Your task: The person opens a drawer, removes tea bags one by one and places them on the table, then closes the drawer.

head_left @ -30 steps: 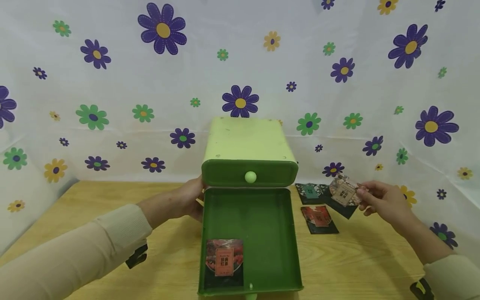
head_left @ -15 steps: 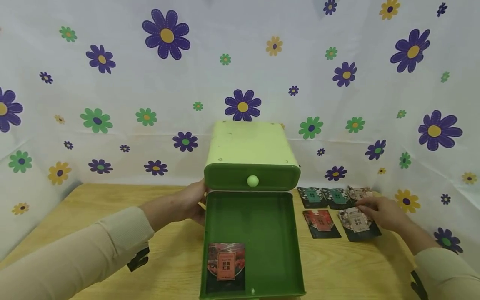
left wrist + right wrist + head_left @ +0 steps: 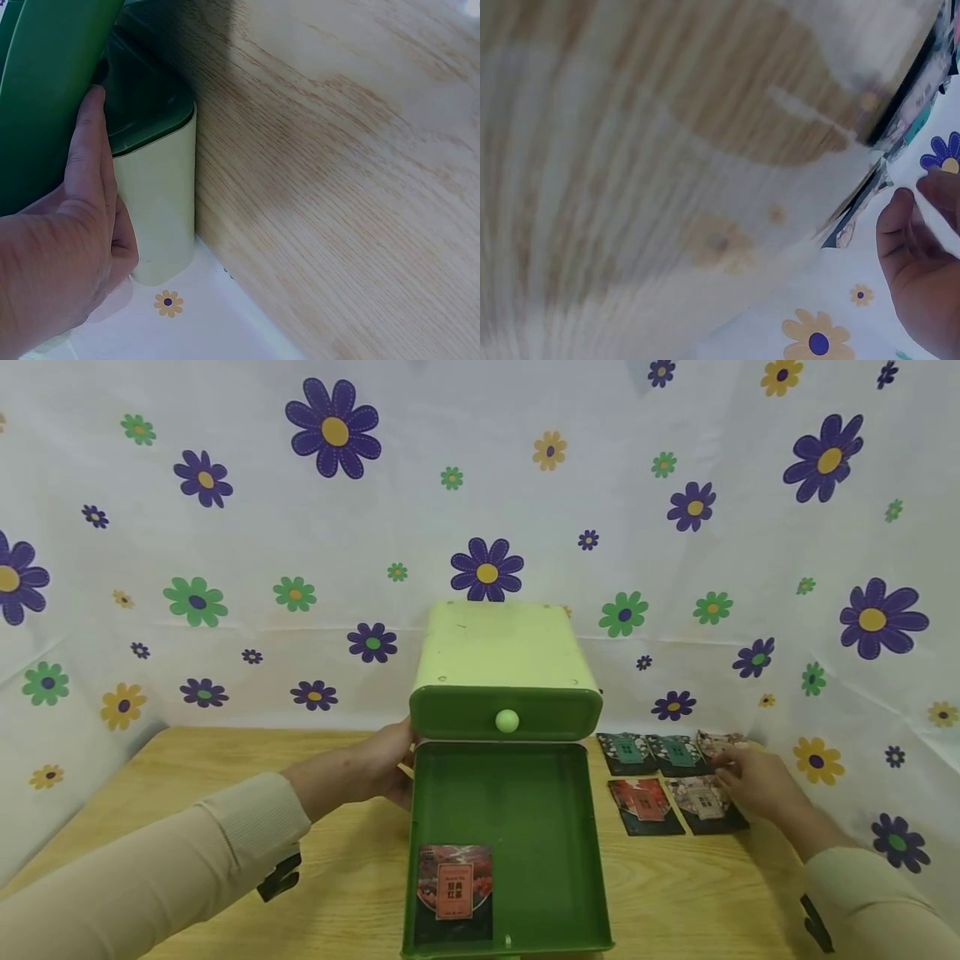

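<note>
My left hand (image 3: 375, 764) lies against the left side of a small pale-green cabinet (image 3: 502, 643), beside its pulled-out green lower drawer (image 3: 547, 843). In the left wrist view its forefinger (image 3: 88, 139) stretches along the green wall; the thumb is hidden. One red tea sachet (image 3: 454, 893) lies in the drawer's near left corner. At right, my right hand (image 3: 765, 789) hovers over several tea sachets, fingertips overlapping the far cream one (image 3: 714, 742) in the head view. Below these fingertips lies another cream sachet (image 3: 707, 802). The right wrist view shows thumb and forefinger apart.
Two teal sachets (image 3: 625, 753) lie in the back row, right of the cabinet, and a red sachet (image 3: 645, 802) lies in front of them. The upper drawer (image 3: 465, 714), with a round knob (image 3: 507, 721), is closed. A flowered cloth (image 3: 247, 543) hangs behind the wooden table (image 3: 330, 885).
My right hand has set the cream sachet down in the front row, let go, and moved slightly; that sachet has slid left beside the red one. My left hand has stayed by the cabinet.
</note>
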The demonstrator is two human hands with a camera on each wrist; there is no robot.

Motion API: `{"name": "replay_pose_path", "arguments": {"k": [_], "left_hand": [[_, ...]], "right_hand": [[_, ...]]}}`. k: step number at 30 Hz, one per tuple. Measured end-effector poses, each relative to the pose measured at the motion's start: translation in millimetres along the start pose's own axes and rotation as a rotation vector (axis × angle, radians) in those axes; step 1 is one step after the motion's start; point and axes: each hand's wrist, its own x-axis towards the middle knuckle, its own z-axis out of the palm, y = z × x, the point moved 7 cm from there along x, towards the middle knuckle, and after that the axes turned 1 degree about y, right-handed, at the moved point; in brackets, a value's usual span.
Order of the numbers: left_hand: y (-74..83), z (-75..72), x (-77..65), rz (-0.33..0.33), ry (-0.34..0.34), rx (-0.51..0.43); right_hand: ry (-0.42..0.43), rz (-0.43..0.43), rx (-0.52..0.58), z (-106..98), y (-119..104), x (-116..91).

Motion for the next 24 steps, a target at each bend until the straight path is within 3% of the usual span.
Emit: {"name": "replay_pose_path", "arguments": {"k": [6, 12, 17, 21, 24], "left_hand": [[0.1, -0.9, 1.8, -0.004, 0.011, 0.016], [-0.1, -0.6, 1.2, -0.007, 0.014, 0.016], [-0.6, 0.0, 0.2, -0.003, 0.002, 0.02], [-0.5, 1.0, -0.6, 0.003, -0.007, 0.036], [-0.1, 1.5, -0.6, 0.004, -0.008, 0.041]], "right_hand": [[0.104, 0.026, -0.004, -12, -7, -3], [0.296, -0.012, 0.057, -37, -52, -14], [0.543, -0.189, 0.12, -55, -107, -28], [0.788, -0.406, 0.202, -67, -148, -45], [0.893, -0.598, 0.281, -70, -179, -59]]}}
